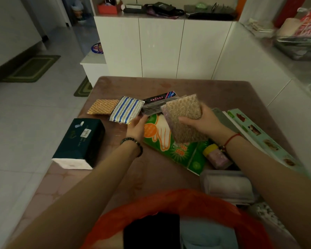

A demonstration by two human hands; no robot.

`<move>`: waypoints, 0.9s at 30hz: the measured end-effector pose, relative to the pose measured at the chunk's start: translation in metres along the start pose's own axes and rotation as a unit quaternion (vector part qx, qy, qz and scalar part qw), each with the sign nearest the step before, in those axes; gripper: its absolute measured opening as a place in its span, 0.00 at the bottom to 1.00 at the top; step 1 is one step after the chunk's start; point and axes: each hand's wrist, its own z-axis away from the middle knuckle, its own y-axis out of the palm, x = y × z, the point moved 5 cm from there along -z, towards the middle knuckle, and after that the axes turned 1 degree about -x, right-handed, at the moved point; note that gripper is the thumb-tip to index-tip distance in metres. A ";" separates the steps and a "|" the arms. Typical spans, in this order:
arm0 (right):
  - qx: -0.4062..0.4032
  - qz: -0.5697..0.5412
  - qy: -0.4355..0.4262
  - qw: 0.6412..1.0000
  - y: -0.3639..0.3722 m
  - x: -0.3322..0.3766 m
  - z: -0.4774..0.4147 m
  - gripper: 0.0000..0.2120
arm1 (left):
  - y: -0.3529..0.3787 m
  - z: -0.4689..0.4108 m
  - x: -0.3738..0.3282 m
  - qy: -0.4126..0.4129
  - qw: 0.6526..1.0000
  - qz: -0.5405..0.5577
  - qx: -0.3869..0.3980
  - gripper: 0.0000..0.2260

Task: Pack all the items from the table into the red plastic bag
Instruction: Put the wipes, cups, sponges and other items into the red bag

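the dark green tissue pack (81, 141) sits at the table's left edge, untouched. past it lie the orange scrub pad (102, 106) and the blue-striped pad (127, 110), side by side. my left hand (136, 126) is at the striped pad's near corner; i cannot tell whether its fingers pinch it or only touch. next come the black packet (159, 103) and the green glove packet (172, 146), both flat on the table. my right hand (205, 121) grasps a stack of tan scrub pads (185, 112), thumb across the front, raised above the glove packet. further right are a yellow-lidded jar (215, 155) and a long box (262, 135). the red plastic bag (187, 200) gapes open nearest me with something dark and something pale blue inside. i judge the packing barely begun, most things are left.
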 end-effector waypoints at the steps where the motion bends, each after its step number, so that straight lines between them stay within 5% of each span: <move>1: 0.008 -0.031 0.041 0.999 0.002 -0.009 -0.005 0.30 | -0.005 -0.001 0.010 -0.037 0.999 -0.016 -0.036 0.30; 3: 0.057 0.003 0.096 0.994 0.011 -0.021 -0.015 0.26 | -0.005 -0.005 0.038 -0.120 0.992 -0.031 -0.036 0.38; 6: 0.122 0.124 0.107 0.979 0.026 -0.032 -0.028 0.27 | 0.006 0.004 0.061 -0.197 0.978 0.059 -0.045 0.27; 11: 0.158 0.246 0.100 0.951 0.048 -0.056 -0.048 0.43 | 0.026 0.000 0.068 -0.209 0.972 0.103 -0.009 0.25; 15: 0.126 0.200 0.121 0.964 0.049 -0.056 -0.048 0.47 | 0.024 0.003 0.068 -0.216 0.971 0.097 -0.012 0.24; 17: 0.146 0.163 0.133 0.967 0.051 -0.054 -0.040 0.40 | 0.019 0.009 0.066 -0.209 0.974 0.085 -0.012 0.26; 20: 0.154 0.063 0.111 0.980 0.052 -0.039 -0.018 0.30 | 0.010 0.019 0.049 -0.123 0.990 0.060 -0.022 0.27; 27: -0.043 -0.054 -0.064 0.996 0.001 0.055 0.056 0.36 | -0.004 0.100 -0.059 0.175 0.982 0.013 0.075 0.22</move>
